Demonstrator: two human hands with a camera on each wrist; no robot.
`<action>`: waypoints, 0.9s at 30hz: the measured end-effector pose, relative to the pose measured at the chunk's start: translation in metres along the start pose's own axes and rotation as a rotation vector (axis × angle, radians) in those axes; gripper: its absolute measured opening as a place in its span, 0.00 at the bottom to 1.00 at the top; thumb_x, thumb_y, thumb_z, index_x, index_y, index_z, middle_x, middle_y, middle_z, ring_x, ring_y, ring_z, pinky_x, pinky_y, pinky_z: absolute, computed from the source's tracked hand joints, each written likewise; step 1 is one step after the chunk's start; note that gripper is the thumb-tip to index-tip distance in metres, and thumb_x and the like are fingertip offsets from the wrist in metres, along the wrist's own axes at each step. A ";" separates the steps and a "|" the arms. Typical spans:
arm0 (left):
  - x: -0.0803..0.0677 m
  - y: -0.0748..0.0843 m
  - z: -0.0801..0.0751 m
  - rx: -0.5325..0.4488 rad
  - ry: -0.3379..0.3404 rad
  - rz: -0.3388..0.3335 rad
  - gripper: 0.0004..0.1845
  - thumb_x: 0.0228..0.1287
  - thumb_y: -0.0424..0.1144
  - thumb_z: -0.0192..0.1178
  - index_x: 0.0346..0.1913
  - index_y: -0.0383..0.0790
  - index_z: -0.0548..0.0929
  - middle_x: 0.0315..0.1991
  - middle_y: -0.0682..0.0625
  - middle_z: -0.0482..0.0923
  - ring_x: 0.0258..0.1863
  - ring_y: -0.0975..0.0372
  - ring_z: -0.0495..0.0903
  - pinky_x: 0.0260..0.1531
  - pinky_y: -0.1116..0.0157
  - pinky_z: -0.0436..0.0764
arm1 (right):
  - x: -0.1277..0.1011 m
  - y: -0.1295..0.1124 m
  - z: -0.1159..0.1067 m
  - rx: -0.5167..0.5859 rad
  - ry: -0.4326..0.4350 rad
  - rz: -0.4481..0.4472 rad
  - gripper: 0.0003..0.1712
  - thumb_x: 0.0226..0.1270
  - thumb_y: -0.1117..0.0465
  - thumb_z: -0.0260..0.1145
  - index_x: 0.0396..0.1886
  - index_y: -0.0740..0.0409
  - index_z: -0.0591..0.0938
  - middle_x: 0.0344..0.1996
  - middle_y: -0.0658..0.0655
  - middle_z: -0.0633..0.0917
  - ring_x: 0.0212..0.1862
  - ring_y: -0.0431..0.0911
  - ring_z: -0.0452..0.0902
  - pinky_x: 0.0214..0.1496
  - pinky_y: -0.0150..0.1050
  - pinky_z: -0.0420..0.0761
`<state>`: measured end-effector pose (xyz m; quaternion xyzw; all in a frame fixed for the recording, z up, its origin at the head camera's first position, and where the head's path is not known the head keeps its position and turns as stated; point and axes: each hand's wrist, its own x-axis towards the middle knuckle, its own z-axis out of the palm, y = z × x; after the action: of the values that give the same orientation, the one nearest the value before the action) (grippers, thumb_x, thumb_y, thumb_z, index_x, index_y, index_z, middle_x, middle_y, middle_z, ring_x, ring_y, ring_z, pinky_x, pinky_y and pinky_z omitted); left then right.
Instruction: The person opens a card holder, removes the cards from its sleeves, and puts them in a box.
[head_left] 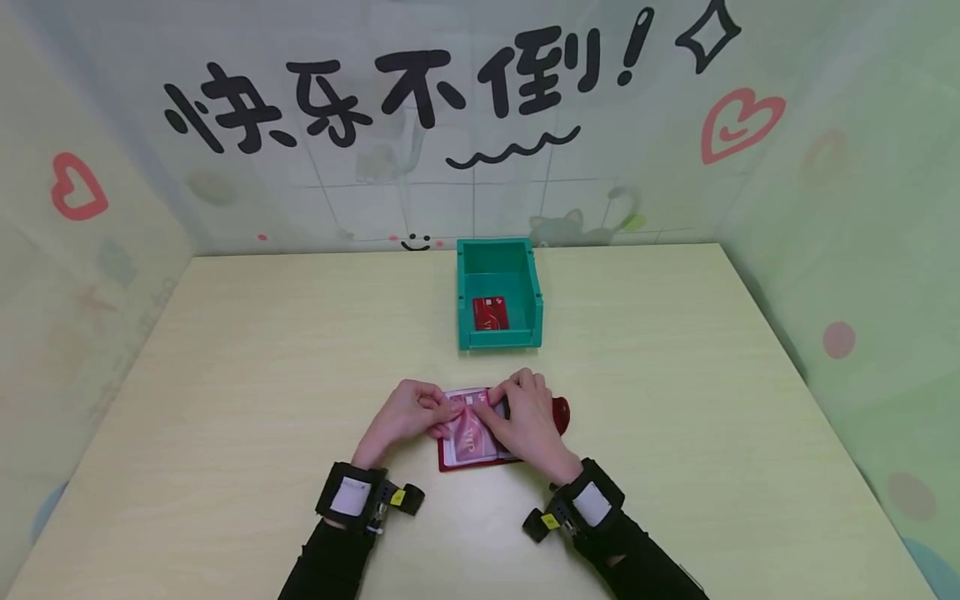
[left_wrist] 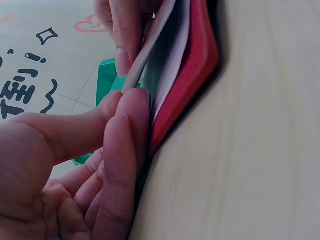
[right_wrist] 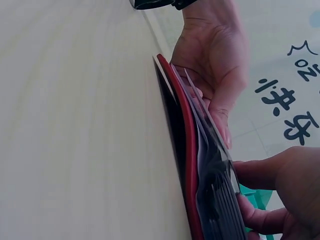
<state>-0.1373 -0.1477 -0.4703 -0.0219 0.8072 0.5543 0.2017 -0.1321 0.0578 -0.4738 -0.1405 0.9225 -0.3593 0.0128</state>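
Note:
A red card wallet [head_left: 472, 457] lies open on the table near the front edge, its clear plastic sleeves showing a pink card [head_left: 471, 433]. My left hand [head_left: 408, 414] pinches the edge of a plastic sleeve [left_wrist: 150, 55] between thumb and forefinger. My right hand [head_left: 525, 417] rests on the wallet's right half, its fingers curled on the sleeves [right_wrist: 215, 165]. The wallet's red cover [left_wrist: 192, 70] [right_wrist: 186, 145] lies flat on the tabletop. Beyond it stands a green bin [head_left: 536, 300] with a red card [head_left: 491, 312] lying inside.
The pale wooden table [head_left: 675, 400] is walled by decorated panels at the back and both sides. The green bin stands at the table's middle, a short way beyond the hands. Both wrists wear black camera straps [head_left: 352, 496].

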 end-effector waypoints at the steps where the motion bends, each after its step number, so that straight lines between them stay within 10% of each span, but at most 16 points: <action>1: 0.000 0.000 0.000 -0.001 -0.002 0.003 0.10 0.66 0.36 0.67 0.32 0.31 0.83 0.18 0.51 0.83 0.17 0.66 0.82 0.25 0.69 0.83 | 0.000 0.000 -0.001 0.008 0.004 0.003 0.14 0.64 0.50 0.72 0.30 0.56 0.82 0.37 0.56 0.71 0.45 0.49 0.63 0.47 0.43 0.60; 27: 0.005 0.002 0.000 -0.073 -0.025 0.018 0.08 0.66 0.34 0.66 0.34 0.31 0.81 0.24 0.53 0.82 0.23 0.66 0.81 0.28 0.71 0.82 | 0.002 0.003 -0.007 0.129 0.004 0.087 0.11 0.66 0.58 0.71 0.33 0.64 0.86 0.40 0.59 0.70 0.49 0.52 0.61 0.48 0.45 0.59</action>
<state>-0.1423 -0.1461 -0.4699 -0.0152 0.7840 0.5855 0.2058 -0.1359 0.0641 -0.4707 -0.0983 0.9027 -0.4174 0.0356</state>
